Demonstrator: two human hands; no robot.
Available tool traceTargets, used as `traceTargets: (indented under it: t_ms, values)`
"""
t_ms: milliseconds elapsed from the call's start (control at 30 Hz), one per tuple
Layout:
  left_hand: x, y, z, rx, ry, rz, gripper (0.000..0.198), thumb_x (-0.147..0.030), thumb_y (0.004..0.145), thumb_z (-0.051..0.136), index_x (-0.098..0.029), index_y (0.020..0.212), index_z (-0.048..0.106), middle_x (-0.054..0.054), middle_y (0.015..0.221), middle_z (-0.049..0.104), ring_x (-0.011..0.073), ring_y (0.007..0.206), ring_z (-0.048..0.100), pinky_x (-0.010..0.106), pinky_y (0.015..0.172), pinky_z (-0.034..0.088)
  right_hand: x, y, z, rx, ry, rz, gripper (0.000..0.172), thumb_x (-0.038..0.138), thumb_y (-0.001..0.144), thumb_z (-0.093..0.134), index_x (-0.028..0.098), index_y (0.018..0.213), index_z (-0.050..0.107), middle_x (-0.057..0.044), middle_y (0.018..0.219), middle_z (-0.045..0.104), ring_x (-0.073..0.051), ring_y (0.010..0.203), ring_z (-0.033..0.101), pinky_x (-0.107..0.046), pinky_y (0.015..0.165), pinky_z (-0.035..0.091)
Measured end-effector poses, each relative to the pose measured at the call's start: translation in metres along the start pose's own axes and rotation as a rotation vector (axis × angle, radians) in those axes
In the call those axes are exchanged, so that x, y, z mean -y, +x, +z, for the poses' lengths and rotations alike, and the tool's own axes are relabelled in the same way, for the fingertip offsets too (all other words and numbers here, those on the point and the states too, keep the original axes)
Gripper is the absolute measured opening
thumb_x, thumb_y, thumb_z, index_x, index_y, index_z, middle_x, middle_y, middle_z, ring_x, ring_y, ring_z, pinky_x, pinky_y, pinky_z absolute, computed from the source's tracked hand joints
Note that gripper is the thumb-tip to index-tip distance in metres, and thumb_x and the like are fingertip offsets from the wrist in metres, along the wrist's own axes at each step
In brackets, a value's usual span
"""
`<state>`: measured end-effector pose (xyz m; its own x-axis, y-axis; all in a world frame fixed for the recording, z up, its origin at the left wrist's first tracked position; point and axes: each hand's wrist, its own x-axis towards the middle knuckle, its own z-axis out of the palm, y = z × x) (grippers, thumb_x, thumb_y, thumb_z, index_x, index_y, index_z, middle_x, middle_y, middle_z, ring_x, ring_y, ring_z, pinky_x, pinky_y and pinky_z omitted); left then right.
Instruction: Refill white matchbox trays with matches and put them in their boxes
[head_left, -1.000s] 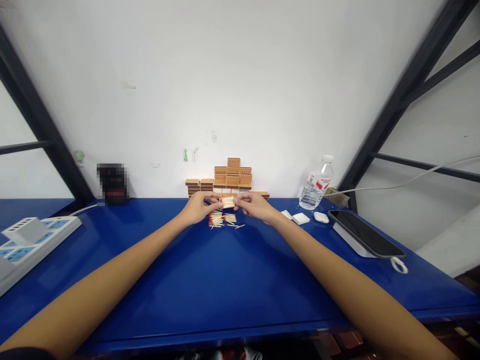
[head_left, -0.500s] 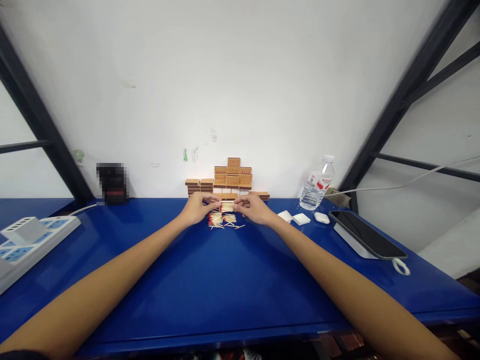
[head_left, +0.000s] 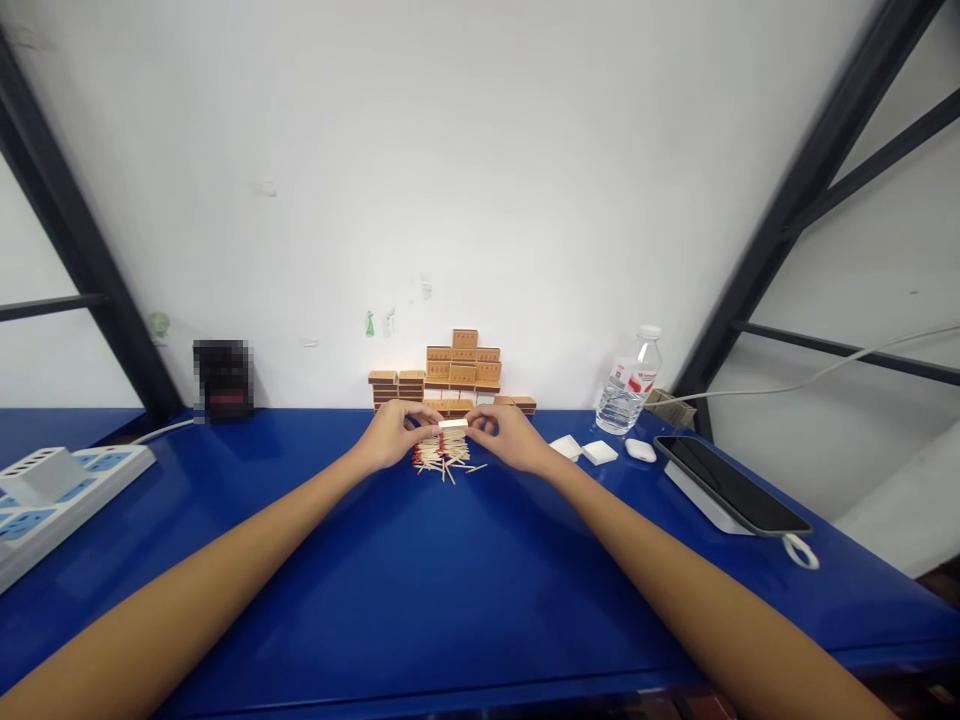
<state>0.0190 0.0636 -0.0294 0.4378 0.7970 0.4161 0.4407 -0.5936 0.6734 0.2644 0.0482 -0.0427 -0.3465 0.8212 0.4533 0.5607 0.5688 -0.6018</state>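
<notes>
Between my two hands is a small white matchbox tray (head_left: 452,425), its pale side towards me and its inside hidden. My left hand (head_left: 396,434) pinches its left end between thumb and fingers. On the right end, my right hand (head_left: 506,436) grips it the same way. Right below the tray lies a loose heap of red-tipped matches (head_left: 442,455) on the blue table. Behind the hands, orange matchboxes (head_left: 463,374) are stacked in a stepped pile against the wall.
White square pieces (head_left: 600,453) and a white rounded case (head_left: 640,450) lie to the right. Beyond them are a water bottle (head_left: 630,385) and a phone (head_left: 731,482) on a white block. A power strip (head_left: 82,490) sits at the left, with a pixelated dark object (head_left: 223,382) behind it.
The tray has tipped, so its match-filled inside no longer shows. More matches now lie in the heap below, some spread nearer to me. The view has tilted slightly up.
</notes>
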Motion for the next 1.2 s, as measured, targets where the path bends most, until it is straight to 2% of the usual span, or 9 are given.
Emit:
traceTargets:
  t_ms: [200, 467, 600, 733, 833, 867, 1000, 1100, 1200]
  values:
    - [-0.004, -0.003, -0.001, -0.012, 0.0, 0.04, 0.017, -0.032, 0.084, 0.073, -0.02, 0.094, 0.08, 0.005, 0.093, 0.08, 0.0182, 0.078, 0.069, 0.029, 0.069, 0.049, 0.006, -0.004, 0.0, -0.026, -0.063, -0.066, 0.011, 0.02, 0.088, 0.065, 0.017, 0.097, 0.07, -0.001, 0.08, 0.07, -0.014, 0.067, 0.057, -0.025, 0.064, 0.043]
    - [-0.012, -0.007, -0.003, -0.043, 0.02, 0.091, 0.016, -0.031, 0.085, 0.073, -0.022, 0.096, 0.08, 0.005, 0.091, 0.079, 0.0207, 0.082, 0.069, 0.031, 0.072, 0.051, 0.014, -0.009, -0.003, -0.045, -0.141, -0.129, 0.012, 0.018, 0.091, 0.063, 0.02, 0.102, 0.067, -0.003, 0.09, 0.07, -0.014, 0.065, 0.058, -0.028, 0.068, 0.044]
    - [-0.015, -0.008, -0.003, -0.055, 0.003, 0.077, 0.017, -0.032, 0.085, 0.073, -0.021, 0.097, 0.079, 0.005, 0.09, 0.079, 0.0203, 0.081, 0.07, 0.031, 0.072, 0.052, 0.019, -0.011, -0.003, -0.063, -0.142, -0.142, 0.009, 0.025, 0.094, 0.063, 0.02, 0.1, 0.067, -0.004, 0.089, 0.069, -0.015, 0.066, 0.058, -0.029, 0.069, 0.044]
    - [-0.017, -0.009, -0.002, -0.071, -0.017, 0.055, 0.022, -0.037, 0.088, 0.071, -0.02, 0.101, 0.077, 0.006, 0.096, 0.08, 0.0212, 0.087, 0.072, 0.031, 0.073, 0.053, 0.023, -0.01, -0.011, -0.093, -0.116, -0.125, 0.018, 0.036, 0.096, 0.063, 0.019, 0.094, 0.069, -0.005, 0.084, 0.07, -0.016, 0.067, 0.057, -0.029, 0.067, 0.043]
    - [-0.014, -0.008, -0.006, -0.103, 0.01, 0.047, 0.028, -0.039, 0.09, 0.069, -0.02, 0.108, 0.075, 0.008, 0.104, 0.08, 0.0223, 0.093, 0.073, 0.032, 0.073, 0.053, 0.02, -0.008, -0.039, -0.026, -0.078, -0.034, 0.029, 0.045, 0.093, 0.065, 0.017, 0.092, 0.071, -0.004, 0.08, 0.07, -0.016, 0.066, 0.055, -0.028, 0.063, 0.042]
    - [-0.011, -0.008, -0.009, -0.113, 0.022, 0.042, 0.029, -0.04, 0.09, 0.069, -0.02, 0.109, 0.075, 0.008, 0.104, 0.079, 0.0224, 0.093, 0.073, 0.032, 0.073, 0.054, 0.016, -0.008, -0.054, 0.036, -0.079, 0.011, 0.033, 0.049, 0.091, 0.066, 0.017, 0.09, 0.072, -0.004, 0.079, 0.07, -0.016, 0.067, 0.055, -0.028, 0.063, 0.042]
    - [0.006, -0.005, -0.02, -0.157, 0.057, 0.023, 0.027, -0.041, 0.09, 0.067, -0.019, 0.104, 0.075, 0.009, 0.101, 0.08, 0.0228, 0.09, 0.073, 0.033, 0.074, 0.054, -0.014, -0.019, -0.128, 0.111, -0.132, 0.208, 0.043, 0.057, 0.087, 0.066, 0.015, 0.093, 0.076, -0.007, 0.085, 0.072, -0.018, 0.078, 0.061, -0.029, 0.072, 0.046]
    - [0.021, -0.004, -0.026, -0.184, 0.075, 0.002, 0.028, -0.042, 0.089, 0.067, -0.019, 0.104, 0.075, 0.008, 0.099, 0.079, 0.0233, 0.09, 0.073, 0.034, 0.074, 0.055, -0.044, -0.035, -0.177, 0.141, -0.301, 0.419, 0.045, 0.06, 0.082, 0.068, 0.016, 0.088, 0.076, -0.006, 0.076, 0.069, -0.018, 0.072, 0.059, -0.028, 0.066, 0.044]
    - [0.032, -0.003, -0.029, -0.199, 0.087, -0.011, 0.028, -0.043, 0.088, 0.067, -0.019, 0.102, 0.075, 0.008, 0.097, 0.079, 0.0224, 0.085, 0.073, 0.034, 0.075, 0.056, -0.067, -0.05, -0.2, 0.261, -0.37, 0.627, 0.037, 0.054, 0.077, 0.074, 0.017, 0.076, 0.075, -0.007, 0.072, 0.069, -0.019, 0.067, 0.058, -0.029, 0.06, 0.043]
